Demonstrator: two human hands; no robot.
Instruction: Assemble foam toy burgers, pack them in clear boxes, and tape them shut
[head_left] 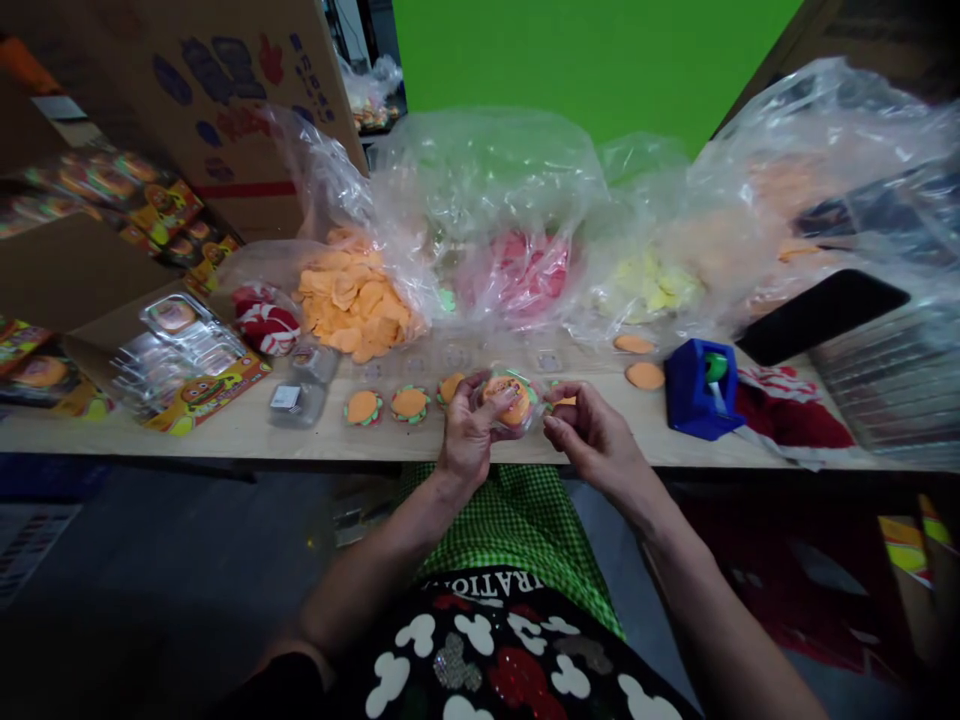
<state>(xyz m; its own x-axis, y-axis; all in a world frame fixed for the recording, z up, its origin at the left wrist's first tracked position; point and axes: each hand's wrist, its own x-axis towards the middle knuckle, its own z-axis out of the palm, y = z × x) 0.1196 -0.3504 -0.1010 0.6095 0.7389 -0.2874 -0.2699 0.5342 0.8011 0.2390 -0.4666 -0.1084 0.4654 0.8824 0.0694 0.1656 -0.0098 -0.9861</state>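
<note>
My left hand (pixel 463 440) is closed around a small clear plastic case (pixel 517 425), its thumb lying across the top. Inside the case shows a toy-like burger (pixel 508 397) with an orange top, printed lettering and a green frilled edge. Just right of the case, my right hand (pixel 600 435) has thumb and forefinger brought together; whatever they pinch is too small to make out. Layered burger pieces (pixel 410 403) with orange tops and green edges lie in a row on the wooden table (pixel 495 450). Another partly shows behind my right fingers.
Plastic bags of orange discs (pixel 356 300), pink pieces (pixel 525 268) and yellow pieces (pixel 652 282) line the back. At right are a blue tape dispenser (pixel 686 395), a black phone (pixel 825 315) and stacked clear trays (pixel 892 380). A display box (pixel 199 390) of cased burgers stands left.
</note>
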